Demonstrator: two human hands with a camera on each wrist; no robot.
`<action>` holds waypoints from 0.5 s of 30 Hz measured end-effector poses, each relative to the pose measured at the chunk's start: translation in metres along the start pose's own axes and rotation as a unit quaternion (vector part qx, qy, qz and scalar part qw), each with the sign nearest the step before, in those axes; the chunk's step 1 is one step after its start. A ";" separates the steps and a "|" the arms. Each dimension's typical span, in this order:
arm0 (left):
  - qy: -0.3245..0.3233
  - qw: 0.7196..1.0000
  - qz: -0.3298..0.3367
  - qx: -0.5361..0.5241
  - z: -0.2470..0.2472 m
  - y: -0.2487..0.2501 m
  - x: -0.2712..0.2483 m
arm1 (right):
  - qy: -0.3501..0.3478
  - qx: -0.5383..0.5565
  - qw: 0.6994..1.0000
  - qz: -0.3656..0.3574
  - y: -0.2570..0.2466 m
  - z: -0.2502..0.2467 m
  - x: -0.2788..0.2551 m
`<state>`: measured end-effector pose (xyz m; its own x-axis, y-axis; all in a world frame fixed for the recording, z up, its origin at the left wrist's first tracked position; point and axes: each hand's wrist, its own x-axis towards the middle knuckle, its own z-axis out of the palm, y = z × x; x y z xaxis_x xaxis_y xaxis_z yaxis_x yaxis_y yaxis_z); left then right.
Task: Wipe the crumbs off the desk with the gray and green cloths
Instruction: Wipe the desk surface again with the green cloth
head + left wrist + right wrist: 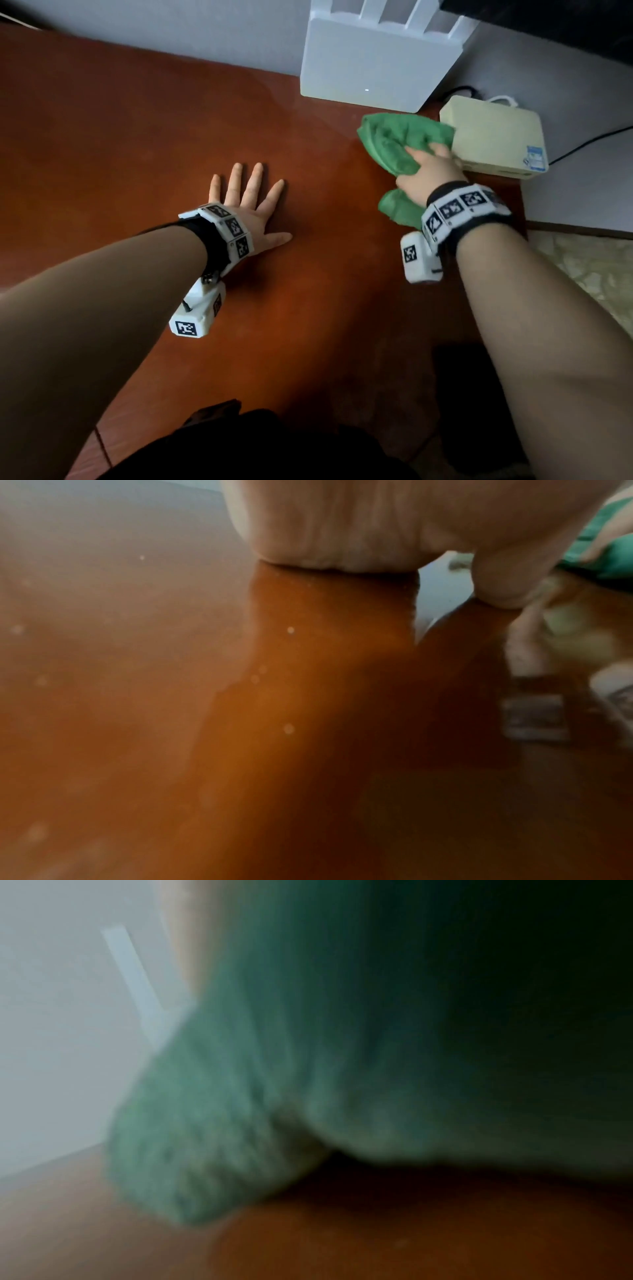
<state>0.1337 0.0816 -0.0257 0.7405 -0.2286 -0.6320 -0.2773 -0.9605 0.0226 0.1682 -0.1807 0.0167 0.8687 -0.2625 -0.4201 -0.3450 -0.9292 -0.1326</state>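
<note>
- Looking down from the head view, the left hand (251, 202) lies flat on the reddish-brown desk (120, 144), fingers straight and spread, holding nothing. The right hand (428, 174) grips a bunched green cloth (397, 140) at the desk's far right, just beside a beige box (496, 137); a white router (373, 58) stands behind against the wall.
- Seen from the left wrist, the palm heel presses the desk, and pale crumbs (290, 630) dot the surface. The green cloth shows at the right edge, blurred.
- Seen from the right wrist, blurred green cloth fills the frame, its lower fold touching the desk; the fingers are hidden.
</note>
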 end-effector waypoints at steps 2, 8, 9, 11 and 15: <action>0.000 1.000 0.000 -0.001 0.000 0.000 0.001 | -0.021 -0.008 0.998 0.051 -0.014 0.004 0.012; 0.011 1.000 0.002 -0.006 0.003 -0.001 0.002 | -0.009 -0.041 0.997 -0.061 -0.076 0.021 0.015; 0.014 1.000 0.006 -0.007 0.002 -0.001 0.001 | -0.023 -0.046 0.995 -0.083 -0.083 0.023 0.012; 0.020 1.000 0.019 -0.013 0.002 -0.003 -0.003 | -0.068 -0.055 0.987 -0.134 -0.086 0.021 0.006; 0.020 0.998 0.060 0.006 0.002 -0.024 -0.007 | -0.077 -0.039 0.989 -0.122 -0.059 0.001 0.012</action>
<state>0.1337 0.1066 -0.0231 0.7256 -0.3483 -0.5935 -0.3725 -0.9239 0.0868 0.1986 -0.1287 0.0184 0.8566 0.0097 -0.5158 -0.0969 -0.9790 -0.1793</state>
